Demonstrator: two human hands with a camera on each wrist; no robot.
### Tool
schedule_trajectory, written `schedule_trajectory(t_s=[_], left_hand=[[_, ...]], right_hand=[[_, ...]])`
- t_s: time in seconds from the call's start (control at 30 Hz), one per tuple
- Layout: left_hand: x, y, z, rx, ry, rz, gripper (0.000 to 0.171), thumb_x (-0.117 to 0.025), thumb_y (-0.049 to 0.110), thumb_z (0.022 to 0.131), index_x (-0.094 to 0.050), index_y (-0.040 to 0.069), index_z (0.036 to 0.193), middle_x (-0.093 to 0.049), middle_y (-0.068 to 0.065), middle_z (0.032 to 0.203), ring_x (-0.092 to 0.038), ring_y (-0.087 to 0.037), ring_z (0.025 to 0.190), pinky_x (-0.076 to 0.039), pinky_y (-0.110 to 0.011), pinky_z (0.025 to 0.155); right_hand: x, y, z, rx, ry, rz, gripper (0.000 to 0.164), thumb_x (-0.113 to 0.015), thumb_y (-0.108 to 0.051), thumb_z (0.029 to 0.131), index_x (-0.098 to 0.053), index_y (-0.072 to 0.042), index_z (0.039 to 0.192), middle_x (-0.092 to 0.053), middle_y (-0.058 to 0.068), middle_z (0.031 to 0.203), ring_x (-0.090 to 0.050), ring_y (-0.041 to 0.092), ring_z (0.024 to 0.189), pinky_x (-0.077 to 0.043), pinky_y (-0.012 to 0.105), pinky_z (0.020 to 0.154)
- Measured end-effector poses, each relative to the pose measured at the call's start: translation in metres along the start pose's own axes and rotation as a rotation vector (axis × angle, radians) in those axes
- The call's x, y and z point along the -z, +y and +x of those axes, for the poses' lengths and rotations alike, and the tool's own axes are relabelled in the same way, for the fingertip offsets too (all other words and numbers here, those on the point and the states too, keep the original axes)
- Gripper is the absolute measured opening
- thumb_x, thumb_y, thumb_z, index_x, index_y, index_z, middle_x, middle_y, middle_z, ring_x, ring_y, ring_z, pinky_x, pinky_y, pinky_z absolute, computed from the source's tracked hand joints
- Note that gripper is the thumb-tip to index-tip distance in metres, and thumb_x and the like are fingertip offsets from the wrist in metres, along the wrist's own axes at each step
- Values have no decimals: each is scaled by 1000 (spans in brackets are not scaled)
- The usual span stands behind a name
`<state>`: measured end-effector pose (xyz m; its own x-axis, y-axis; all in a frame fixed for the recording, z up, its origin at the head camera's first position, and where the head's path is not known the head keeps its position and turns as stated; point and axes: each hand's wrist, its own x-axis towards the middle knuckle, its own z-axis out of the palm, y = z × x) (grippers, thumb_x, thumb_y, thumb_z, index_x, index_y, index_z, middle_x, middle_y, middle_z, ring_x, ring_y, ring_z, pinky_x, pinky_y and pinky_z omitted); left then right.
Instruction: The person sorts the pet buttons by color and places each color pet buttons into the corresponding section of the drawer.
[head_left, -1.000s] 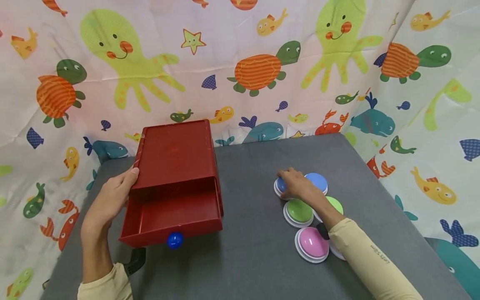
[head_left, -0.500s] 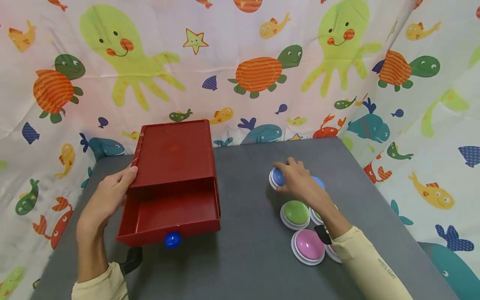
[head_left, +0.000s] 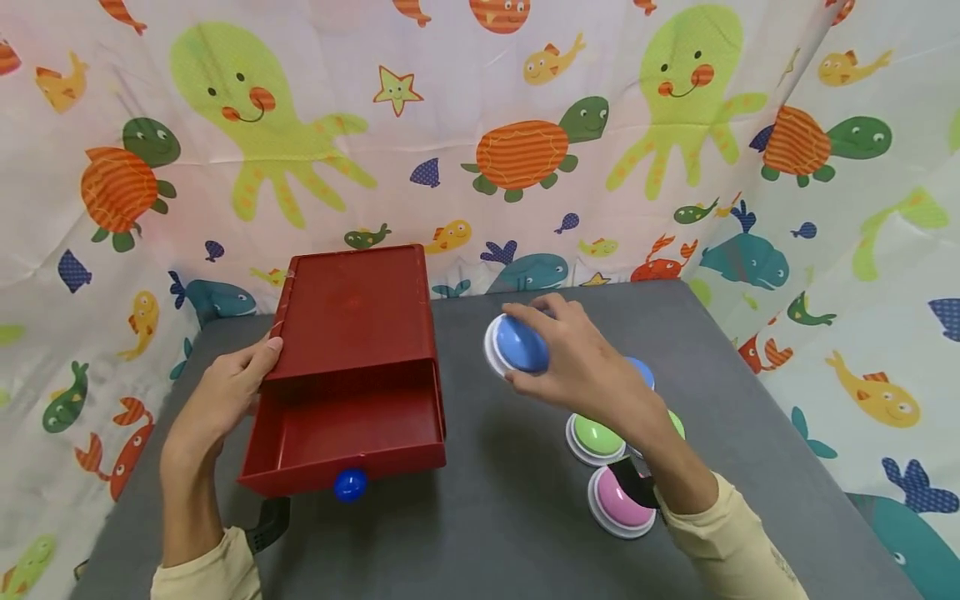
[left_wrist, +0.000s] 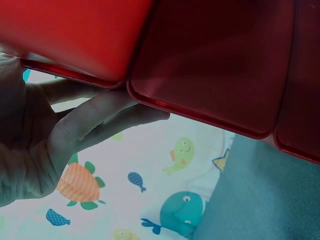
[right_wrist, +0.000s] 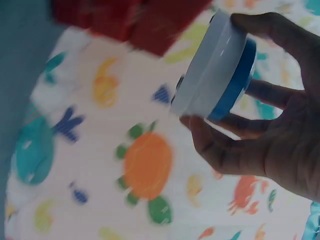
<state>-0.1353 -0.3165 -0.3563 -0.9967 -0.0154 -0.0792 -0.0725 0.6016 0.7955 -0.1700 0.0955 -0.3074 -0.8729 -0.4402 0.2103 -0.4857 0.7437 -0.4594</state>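
Blue button in wide right grip, red box in clasped left grip, sleeve lettering illegible.

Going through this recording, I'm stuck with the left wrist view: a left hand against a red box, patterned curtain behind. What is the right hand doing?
Observer: In the head view, the right hand holds a blue-domed disc between thumb and fingers, up off the grey table.

Operator: Got it, none of that reaches my view. What does the front of the red box look like from where you are?

Observer: From the head view, the red box has its drawer standing open, the side with the round blue knob toward the person.
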Motion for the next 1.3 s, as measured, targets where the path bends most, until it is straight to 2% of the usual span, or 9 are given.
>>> schedule_trajectory(t_s=[0.17,0.33,0.5,0.6,0.73,0.83,0.97,1.2,1.3], left_hand=[[3,0,0,5,-1,-10,76,-35,58,109,-35,5,162,-58,-31,144,-76,-17,98,-67,-39,79],[3,-2,0,13,5,-3,78,-35,58,109,-33,2,162,-57,-32,146,-77,-24,101,-67,-42,80],[1,-3,1,30,16,24,78,-33,59,108,-36,1,161,-56,-33,147,-73,-42,114,-65,-51,86],[1,-3,2,30,23,29,77,-33,58,109,-38,2,160,-57,-31,148,-74,-35,112,-66,-46,85],[1,-5,0,21,20,7,75,-35,57,109,-40,1,159,-58,-31,147,-75,-10,97,-67,-33,78],[1,-6,-2,24,15,-5,75,-35,56,109,-41,1,158,-59,-31,145,-72,-1,88,-66,-30,76],[0,-6,-3,28,16,-2,75,-34,57,109,-41,1,159,-58,-29,147,-69,1,88,-66,-29,76],[-2,-4,-3,20,21,-3,73,-34,58,109,-47,2,155,-60,-27,145,-67,-1,94,-66,-31,79],[-1,-2,-3,14,23,-6,74,-34,59,108,-47,3,155,-60,-26,145,-68,-1,94,-66,-29,78]], right_hand=[[6,-47,8,158,-46,113,77,-89,-29,79,-58,-20,148,-55,9,142,-53,31,130,-65,49,90],[-8,-95,25,310,-202,161,75,-86,-31,81,-56,-21,150,-54,7,146,-52,24,131,-63,38,94],[-33,-134,44,398,-323,72,78,-86,-36,83,-53,-22,153,-56,3,144,-52,16,127,-59,21,93],[-46,-152,52,426,-352,-36,80,-85,-41,84,-52,-24,154,-58,0,141,-53,11,122,-56,16,91],[-62,-168,55,442,-360,-200,78,-80,-51,87,-51,-26,154,-60,-3,138,-54,9,115,-57,17,91],[-71,-176,53,421,-363,-293,74,-77,-56,89,-52,-29,153,-60,-3,137,-55,10,111,-59,20,91],[-77,-184,50,373,-349,-354,71,-75,-60,88,-54,-30,150,-61,-4,132,-56,10,103,-63,23,86],[-82,-193,45,339,-276,-395,71,-74,-68,85,-61,-28,142,-67,-7,110,-63,8,83,-64,24,80],[-84,-195,47,324,-286,-397,67,-75,-68,84,-65,-29,137,-67,-8,101,-63,6,77,-64,24,79]])
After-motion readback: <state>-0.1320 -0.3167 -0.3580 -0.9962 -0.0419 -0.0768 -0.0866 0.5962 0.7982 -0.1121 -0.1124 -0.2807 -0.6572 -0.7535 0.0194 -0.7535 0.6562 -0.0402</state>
